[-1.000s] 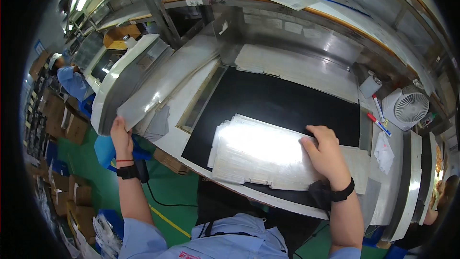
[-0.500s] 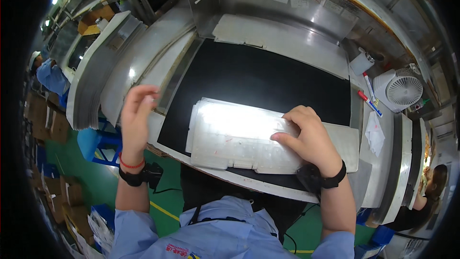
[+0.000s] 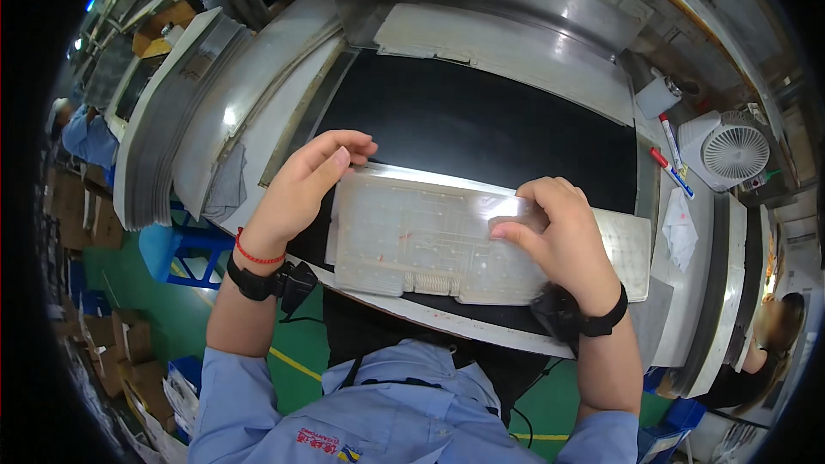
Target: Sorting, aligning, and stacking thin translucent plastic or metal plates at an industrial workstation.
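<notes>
A thin, clear-looking rectangular panel (image 3: 412, 236) with faint molded lines and a ribbed notch in its near edge lies at the front of the black work surface (image 3: 481, 112). My right hand (image 3: 563, 236) grips its far right part, thumb on the face and fingers over the far edge. My left hand (image 3: 314, 176) is by the far left corner, fingers stretched out and thumb apart; whether it touches the panel I cannot tell. Another pale panel (image 3: 627, 249) shows from underneath at the right.
Stacked thin sheets (image 3: 163, 129) stand at the left, and more plates (image 3: 507, 60) lie along the back. On the right are a small white fan (image 3: 730, 153), red and blue markers (image 3: 670, 172), a white tissue (image 3: 679, 232) and a bottle (image 3: 657, 96). Other people are in the background.
My left hand has moved right, from beyond the panel's left side to its far left corner. My right hand keeps its grip. Glare on the panel has faded, showing its lines.
</notes>
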A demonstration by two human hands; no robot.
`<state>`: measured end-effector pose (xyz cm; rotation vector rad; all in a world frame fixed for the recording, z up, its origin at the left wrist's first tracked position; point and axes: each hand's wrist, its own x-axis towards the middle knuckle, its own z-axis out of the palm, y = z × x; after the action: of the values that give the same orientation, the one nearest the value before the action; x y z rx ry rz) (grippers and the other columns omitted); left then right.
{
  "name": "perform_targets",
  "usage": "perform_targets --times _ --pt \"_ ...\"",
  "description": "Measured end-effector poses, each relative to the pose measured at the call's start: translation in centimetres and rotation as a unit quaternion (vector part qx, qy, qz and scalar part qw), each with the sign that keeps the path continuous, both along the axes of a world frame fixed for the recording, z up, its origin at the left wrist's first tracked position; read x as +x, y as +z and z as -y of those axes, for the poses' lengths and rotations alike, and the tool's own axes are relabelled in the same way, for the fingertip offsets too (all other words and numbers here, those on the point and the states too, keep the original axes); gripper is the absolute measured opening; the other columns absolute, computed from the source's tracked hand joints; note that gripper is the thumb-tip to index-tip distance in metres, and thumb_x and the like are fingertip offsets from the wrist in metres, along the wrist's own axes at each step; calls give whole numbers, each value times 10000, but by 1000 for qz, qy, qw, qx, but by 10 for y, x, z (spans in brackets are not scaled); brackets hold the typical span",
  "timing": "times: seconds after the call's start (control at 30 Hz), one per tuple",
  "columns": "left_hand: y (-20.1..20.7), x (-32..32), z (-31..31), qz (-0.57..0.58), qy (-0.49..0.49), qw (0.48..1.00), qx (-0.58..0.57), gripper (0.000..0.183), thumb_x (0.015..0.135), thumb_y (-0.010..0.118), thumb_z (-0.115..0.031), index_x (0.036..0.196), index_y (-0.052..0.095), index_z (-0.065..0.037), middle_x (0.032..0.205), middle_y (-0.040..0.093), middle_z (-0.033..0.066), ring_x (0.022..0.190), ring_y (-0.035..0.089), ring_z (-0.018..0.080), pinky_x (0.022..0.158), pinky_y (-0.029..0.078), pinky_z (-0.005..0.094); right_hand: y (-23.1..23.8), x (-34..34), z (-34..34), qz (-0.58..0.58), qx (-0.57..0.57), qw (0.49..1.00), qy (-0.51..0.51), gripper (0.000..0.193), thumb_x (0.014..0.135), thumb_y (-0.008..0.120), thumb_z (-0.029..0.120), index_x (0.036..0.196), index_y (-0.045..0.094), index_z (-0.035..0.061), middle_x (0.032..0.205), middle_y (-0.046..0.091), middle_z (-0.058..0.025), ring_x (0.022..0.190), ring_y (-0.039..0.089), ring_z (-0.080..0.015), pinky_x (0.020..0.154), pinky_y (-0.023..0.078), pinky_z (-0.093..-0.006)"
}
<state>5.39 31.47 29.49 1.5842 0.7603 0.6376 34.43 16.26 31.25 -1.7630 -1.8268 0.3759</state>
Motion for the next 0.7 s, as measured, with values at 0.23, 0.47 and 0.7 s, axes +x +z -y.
perform_targets --times 0.23,0.47,0.7 --pt "0 13 -24 88 -134 975 -151 525 974 610 -184 1420 433 29 1338 590 176 1230 574 217 1058 454 353 -9 16 -6 -30 35 999 -16 434 733 836 330 978 670 13 874 653 -127 853 595 -317 778 462 -399" --pt "-7 26 -21 168 -176 932 -270 532 958 593 -85 1441 412 48 1460 476 251 1298 545 300 1095 451 392 -4 22 -6 -17 -23 999 -27 363 772 807 254 1002 677 4 885 642 -130 867 589 -310 787 467 -395" --pt "-11 27 -19 151 -122 944 -267 502 988 576 -105 1444 412 27 1420 527 214 1266 572 268 1078 468 399 -5 26 -6 -64 -21 997 -34 321 766 804 209 952 655 -6 868 635 -133 846 587 -309 772 476 -382"
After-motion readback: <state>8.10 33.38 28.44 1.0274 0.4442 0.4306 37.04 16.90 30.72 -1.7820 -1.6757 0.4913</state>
